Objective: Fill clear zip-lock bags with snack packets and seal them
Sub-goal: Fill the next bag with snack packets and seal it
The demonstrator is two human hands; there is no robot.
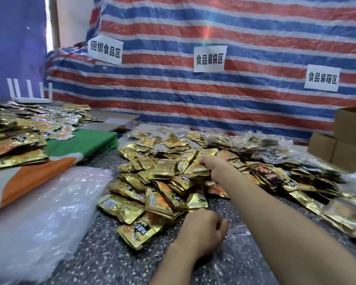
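Note:
A big heap of gold snack packets (158, 182) covers the middle of the speckled table. My right hand (215, 165) reaches into the heap and grips a small stack of gold packets (200, 170). Nearer to me, my left hand (203, 231) pinches the edge of a clear zip-lock bag (240, 243) that lies flat on the table under my right forearm. A thick stack of empty clear zip-lock bags (45, 212) lies at the front left.
A second pile of gold packets (14, 136) sits at the left on a green and orange cloth (80, 145). Filled clear bags (261, 147) lie at the back right beside brown cartons (345, 140). A striped tarp with paper labels hangs behind.

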